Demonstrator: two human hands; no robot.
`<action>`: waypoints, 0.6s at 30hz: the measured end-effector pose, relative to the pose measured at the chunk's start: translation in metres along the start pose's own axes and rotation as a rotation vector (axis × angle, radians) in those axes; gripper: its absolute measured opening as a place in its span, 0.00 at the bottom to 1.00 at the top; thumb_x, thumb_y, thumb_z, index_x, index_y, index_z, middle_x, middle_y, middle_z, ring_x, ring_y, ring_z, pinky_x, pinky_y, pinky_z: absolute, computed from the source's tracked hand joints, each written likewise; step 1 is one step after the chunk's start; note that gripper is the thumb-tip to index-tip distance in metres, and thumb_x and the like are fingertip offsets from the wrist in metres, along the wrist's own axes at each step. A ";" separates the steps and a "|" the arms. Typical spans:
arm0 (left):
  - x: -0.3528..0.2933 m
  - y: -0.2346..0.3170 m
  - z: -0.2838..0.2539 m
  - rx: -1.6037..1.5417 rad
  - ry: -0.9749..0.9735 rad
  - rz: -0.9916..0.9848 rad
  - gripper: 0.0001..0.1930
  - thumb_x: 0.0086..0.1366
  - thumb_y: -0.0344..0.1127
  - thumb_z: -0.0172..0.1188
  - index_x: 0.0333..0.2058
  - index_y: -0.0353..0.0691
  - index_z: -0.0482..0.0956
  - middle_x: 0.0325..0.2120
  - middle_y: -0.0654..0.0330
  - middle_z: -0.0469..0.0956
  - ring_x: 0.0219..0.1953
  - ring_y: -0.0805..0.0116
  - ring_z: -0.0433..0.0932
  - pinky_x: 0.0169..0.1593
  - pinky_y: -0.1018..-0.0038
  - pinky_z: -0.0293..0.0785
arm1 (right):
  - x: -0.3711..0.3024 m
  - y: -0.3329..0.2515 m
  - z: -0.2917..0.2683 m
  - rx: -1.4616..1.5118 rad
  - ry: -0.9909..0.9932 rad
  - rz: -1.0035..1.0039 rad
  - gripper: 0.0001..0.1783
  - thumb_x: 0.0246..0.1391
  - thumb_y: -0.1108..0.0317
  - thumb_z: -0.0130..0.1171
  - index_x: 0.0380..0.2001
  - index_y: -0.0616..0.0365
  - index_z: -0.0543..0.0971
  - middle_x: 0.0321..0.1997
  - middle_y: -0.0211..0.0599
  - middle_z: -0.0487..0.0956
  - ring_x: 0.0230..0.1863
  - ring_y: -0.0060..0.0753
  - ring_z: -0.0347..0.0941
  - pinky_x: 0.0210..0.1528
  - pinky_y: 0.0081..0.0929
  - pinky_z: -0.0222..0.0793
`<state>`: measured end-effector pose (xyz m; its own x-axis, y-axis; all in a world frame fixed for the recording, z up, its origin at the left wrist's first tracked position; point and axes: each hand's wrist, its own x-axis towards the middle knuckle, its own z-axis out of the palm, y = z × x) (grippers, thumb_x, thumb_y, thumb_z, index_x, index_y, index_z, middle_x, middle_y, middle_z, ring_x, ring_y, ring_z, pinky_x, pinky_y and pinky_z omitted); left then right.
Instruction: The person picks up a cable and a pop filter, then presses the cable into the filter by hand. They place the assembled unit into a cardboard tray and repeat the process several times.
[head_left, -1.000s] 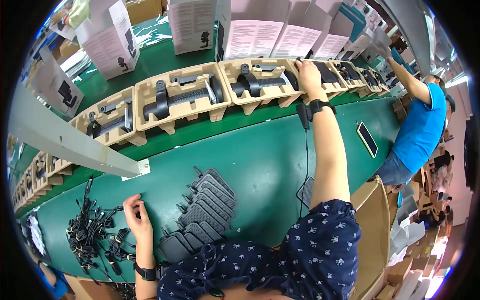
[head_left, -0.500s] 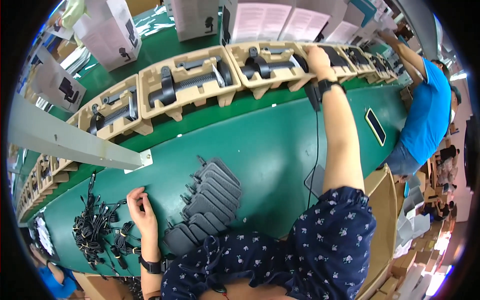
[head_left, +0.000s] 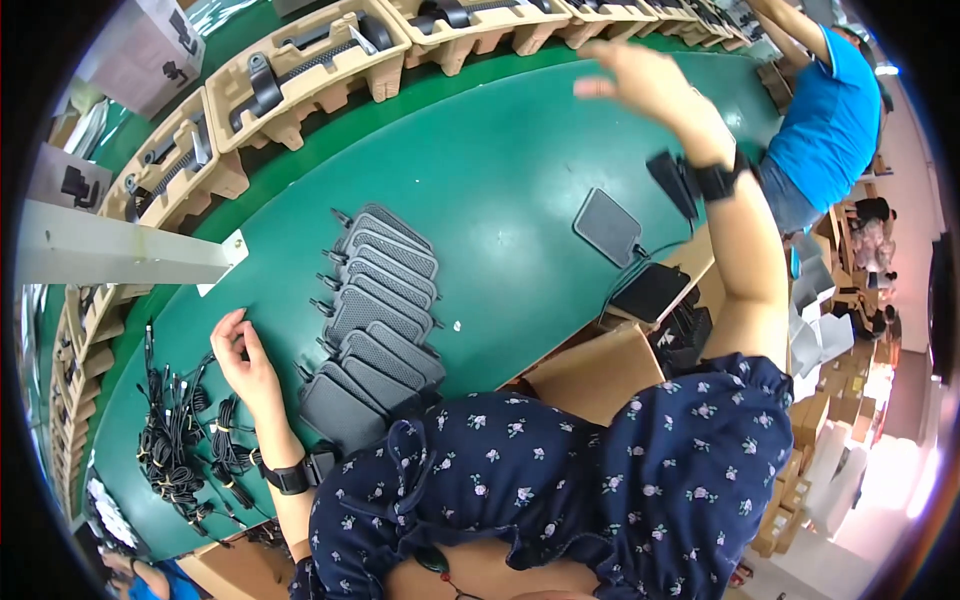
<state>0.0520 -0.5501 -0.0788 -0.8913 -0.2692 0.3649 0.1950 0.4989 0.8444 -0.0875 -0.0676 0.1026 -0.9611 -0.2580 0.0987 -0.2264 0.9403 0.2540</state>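
Observation:
My right hand (head_left: pixel 645 90) is raised over the far right of the green table, fingers spread and nothing in them. It is nearest the row of moulded tan trays (head_left: pixel 390 75), which hold black tubes and bracket parts. My left hand (head_left: pixel 243 360) hovers at the table's left, fingers loosely bent and apart, with nothing visible in it. Between the hands, overlapping grey mesh panels (head_left: pixel 385 300) with small stubs lie fanned out. Left of my left hand lies a pile of bundled black cables (head_left: pixel 180 440). A dark flat box (head_left: pixel 675 185) is beside my right wristband.
A grey flat pad (head_left: pixel 607 226) and a black one (head_left: pixel 650 292) lie near the table's right edge, with a thin cable. Open cardboard boxes (head_left: pixel 595 375) stand below it. A white metal post (head_left: pixel 120 245) rises at left. A person in blue (head_left: pixel 825 125) works at far right.
My right hand has come away from a tray and its fingers have spread. The whole view has shifted, so the trays sit higher and the pads at right show. My left hand stays beside the cables.

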 end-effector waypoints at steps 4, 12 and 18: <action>-0.008 -0.003 -0.012 -0.010 -0.009 -0.058 0.10 0.61 0.24 0.50 0.42 0.35 0.69 0.37 0.63 0.70 0.35 0.78 0.70 0.39 0.83 0.67 | -0.079 -0.059 0.009 -0.022 -0.575 0.104 0.50 0.33 0.40 0.63 0.57 0.52 0.57 0.49 0.48 0.67 0.51 0.52 0.65 0.49 0.44 0.64; -0.011 0.051 -0.004 -0.065 -0.052 0.089 0.10 0.57 0.21 0.50 0.38 0.36 0.71 0.42 0.54 0.69 0.44 0.64 0.70 0.45 0.74 0.68 | -0.133 -0.044 0.045 0.326 -0.317 0.118 0.44 0.32 0.64 0.68 0.56 0.55 0.61 0.46 0.48 0.63 0.49 0.52 0.61 0.51 0.37 0.62; -0.020 0.086 -0.044 0.291 0.083 0.196 0.10 0.55 0.21 0.50 0.37 0.37 0.72 0.41 0.53 0.70 0.45 0.58 0.69 0.50 0.67 0.64 | -0.114 -0.037 0.058 0.345 -0.167 -0.157 0.32 0.38 0.79 0.46 0.53 0.59 0.63 0.43 0.61 0.71 0.42 0.56 0.69 0.46 0.41 0.65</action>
<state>0.1044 -0.5384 0.0042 -0.8101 -0.2046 0.5495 0.2240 0.7581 0.6125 0.0212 -0.0602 0.0262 -0.9165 -0.3918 -0.0806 -0.3851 0.9187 -0.0871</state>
